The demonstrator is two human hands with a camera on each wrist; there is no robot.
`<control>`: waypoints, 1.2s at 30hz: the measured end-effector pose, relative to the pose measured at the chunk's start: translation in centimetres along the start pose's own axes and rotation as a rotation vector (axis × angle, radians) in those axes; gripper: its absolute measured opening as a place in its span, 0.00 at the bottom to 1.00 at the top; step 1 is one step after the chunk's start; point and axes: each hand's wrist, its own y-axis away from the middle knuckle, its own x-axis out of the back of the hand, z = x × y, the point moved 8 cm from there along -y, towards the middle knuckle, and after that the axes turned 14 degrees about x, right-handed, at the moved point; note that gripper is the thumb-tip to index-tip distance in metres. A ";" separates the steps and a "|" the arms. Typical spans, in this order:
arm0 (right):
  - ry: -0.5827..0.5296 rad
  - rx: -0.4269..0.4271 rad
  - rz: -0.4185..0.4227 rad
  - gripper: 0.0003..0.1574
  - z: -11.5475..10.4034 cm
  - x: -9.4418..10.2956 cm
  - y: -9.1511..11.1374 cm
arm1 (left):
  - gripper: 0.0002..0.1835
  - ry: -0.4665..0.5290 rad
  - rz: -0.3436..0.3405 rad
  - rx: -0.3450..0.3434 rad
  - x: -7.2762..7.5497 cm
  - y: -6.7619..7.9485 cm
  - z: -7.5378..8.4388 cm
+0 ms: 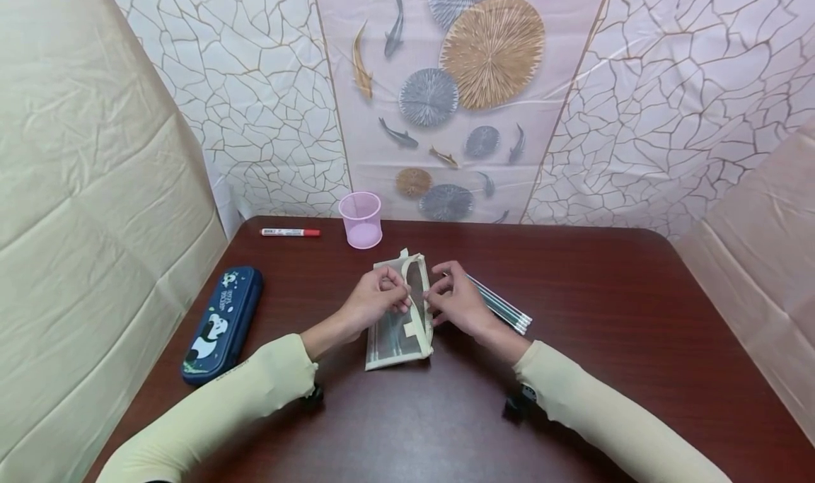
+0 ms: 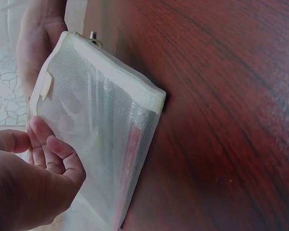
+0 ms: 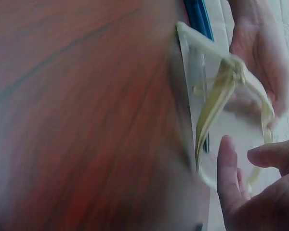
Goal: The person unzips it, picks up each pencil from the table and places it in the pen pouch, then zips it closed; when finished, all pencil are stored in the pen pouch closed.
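A cream-trimmed mesh zipper pouch (image 1: 387,340) lies at the middle of the table, its zipped side spread apart. My left hand (image 1: 377,300) pinches the left edge of its opening between thumb and curled fingers. On the opposite side, my right hand (image 1: 466,305) is at the pouch's other edge, thumb and fingers apart in the right wrist view. Through the mesh, a slim pinkish-red item (image 2: 132,144) shows inside. Several dark green pencils (image 1: 503,306) with white ends lie on the table, partly hidden behind the right hand.
A navy panda pencil case (image 1: 221,324) lies at the left. Toward the back stand a pink mesh cup (image 1: 363,230) and, left of it, a red-capped white marker (image 1: 290,233). Patterned cloth (image 1: 280,101) hangs behind the dark wooden table (image 1: 611,285).
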 end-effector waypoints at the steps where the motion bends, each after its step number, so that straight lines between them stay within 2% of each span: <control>1: 0.000 0.009 0.014 0.33 -0.1 0.6 0.0 | 0.03 0.005 0.001 0.000 0.1 0.0 0.1; 6: 0.092 0.046 0.057 0.28 0.0 4.1 -0.1 | 0.04 0.022 -0.001 0.000 0.4 0.2 0.2; 15: 0.357 0.060 0.017 0.19 0.8 9.7 -0.7 | 0.04 0.018 0.009 -0.006 0.6 0.2 0.1; 20: 0.434 0.058 -0.044 0.18 2.0 11.9 -1.5 | 0.04 0.027 0.005 -0.003 0.7 0.3 0.1; 24: 0.499 0.052 -0.161 0.20 3.2 13.0 -2.2 | 0.04 0.025 0.006 0.003 0.7 0.4 0.1; 27: 0.495 0.046 -0.270 0.22 4.2 13.4 -2.5 | 0.04 0.024 0.008 0.005 0.7 0.5 0.0; 30: 0.430 0.028 -0.354 0.24 4.9 13.8 -2.6 | 0.04 0.028 0.004 0.003 0.7 0.4 -0.1; 36: 0.350 -0.001 -0.423 0.24 5.7 13.8 -2.6 | 0.06 0.025 -0.008 -0.005 0.6 0.3 -0.2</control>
